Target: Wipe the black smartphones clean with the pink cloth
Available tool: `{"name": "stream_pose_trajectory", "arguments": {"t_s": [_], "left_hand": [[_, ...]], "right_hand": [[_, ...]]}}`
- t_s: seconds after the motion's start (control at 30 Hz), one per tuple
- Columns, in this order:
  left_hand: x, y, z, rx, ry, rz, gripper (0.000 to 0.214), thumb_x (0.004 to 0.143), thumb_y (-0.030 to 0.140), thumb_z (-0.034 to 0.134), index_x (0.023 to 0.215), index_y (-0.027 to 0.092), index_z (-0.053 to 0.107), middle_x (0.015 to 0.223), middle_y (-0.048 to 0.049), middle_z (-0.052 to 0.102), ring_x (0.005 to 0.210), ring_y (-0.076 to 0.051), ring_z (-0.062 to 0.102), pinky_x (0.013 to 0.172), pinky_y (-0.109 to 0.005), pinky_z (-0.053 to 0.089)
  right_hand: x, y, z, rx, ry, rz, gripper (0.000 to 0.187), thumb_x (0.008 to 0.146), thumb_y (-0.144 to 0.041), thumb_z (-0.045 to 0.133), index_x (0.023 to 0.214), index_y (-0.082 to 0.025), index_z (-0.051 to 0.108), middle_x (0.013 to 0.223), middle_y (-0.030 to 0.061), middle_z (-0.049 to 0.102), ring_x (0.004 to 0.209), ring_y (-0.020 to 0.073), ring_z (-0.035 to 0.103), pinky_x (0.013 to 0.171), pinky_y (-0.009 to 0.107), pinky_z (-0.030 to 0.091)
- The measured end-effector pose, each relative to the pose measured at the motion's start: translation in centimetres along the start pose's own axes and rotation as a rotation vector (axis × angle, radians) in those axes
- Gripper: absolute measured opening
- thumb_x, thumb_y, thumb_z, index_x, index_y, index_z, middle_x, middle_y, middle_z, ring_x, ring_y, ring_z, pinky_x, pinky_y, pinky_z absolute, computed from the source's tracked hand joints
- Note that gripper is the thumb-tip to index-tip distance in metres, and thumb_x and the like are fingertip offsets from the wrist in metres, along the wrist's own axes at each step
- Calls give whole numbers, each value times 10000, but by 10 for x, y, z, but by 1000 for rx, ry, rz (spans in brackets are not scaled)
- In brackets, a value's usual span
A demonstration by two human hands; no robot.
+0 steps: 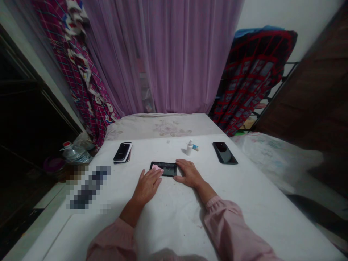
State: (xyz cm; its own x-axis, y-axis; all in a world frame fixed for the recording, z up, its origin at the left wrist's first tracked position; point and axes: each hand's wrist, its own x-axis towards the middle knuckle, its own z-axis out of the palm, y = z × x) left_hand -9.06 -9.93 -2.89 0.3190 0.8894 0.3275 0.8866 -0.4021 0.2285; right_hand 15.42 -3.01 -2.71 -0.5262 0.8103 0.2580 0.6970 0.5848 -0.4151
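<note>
A black phone [170,170] lies sideways on the white-covered surface, its dark screen facing up. My left hand [146,185] rests at its left end, fingers pressing a small pink cloth [157,167] onto the screen. At the opposite end, my right hand [189,174] grips the phone's right edge between thumb and fingers. Just beyond my right hand, a small white spray bottle [189,148] stands upright. Beside the bottle lies a little blue and white packet [195,147], partly hidden by it.
Stacked phones [122,152] lie at the left, and a larger black device [225,153] at the right. A blurred-out patch [88,188] covers something near the left edge. Purple curtains [174,58] hang behind. A plastic bottle [74,152] stands off to the left.
</note>
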Motion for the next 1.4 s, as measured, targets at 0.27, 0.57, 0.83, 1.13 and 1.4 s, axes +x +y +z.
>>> {"name": "stream_pose_trajectory", "arguments": {"t_s": [0.27,0.57,0.83,1.13,1.4], "left_hand": [[3,-1,4,-53,67,105,404,1006,325,362,1314,184,582,1313,-53,637,1279,-217,525,1112,-426,412],[1,23,3,2,6,14,402,988,337,410,1334,202,566,1335,-62,621,1288,-262,510,1104,-489,383],[26,32,5,31,7,-21,380,999,349,386,1331,283,557,1324,-34,629,1278,-257,528,1168,-598,173],[30,20,8,79,44,-106,418,999,353,362,1383,277,510,1372,-67,585,1323,-290,487,1154,-621,180],[25,10,14,111,135,-140,448,993,366,357,1396,236,500,1351,-101,601,1300,-306,506,1145,-607,221]], "right_hand": [[0,-5,5,24,41,5,777,744,-467,718,1406,-167,443,1409,155,516,1293,315,465,1067,496,343],[2,-2,20,109,122,-37,714,771,-453,702,1399,-222,452,1321,127,590,1217,305,533,1028,475,378],[3,1,21,101,137,-44,689,770,-494,712,1356,-202,496,1265,127,624,1179,298,562,1013,471,403],[4,1,20,111,130,-46,745,733,-472,749,1373,-207,475,1271,119,624,1180,300,562,1017,466,400],[-6,12,15,104,148,28,764,732,-437,727,1407,-210,450,1294,129,607,1202,306,548,1026,474,393]]}}
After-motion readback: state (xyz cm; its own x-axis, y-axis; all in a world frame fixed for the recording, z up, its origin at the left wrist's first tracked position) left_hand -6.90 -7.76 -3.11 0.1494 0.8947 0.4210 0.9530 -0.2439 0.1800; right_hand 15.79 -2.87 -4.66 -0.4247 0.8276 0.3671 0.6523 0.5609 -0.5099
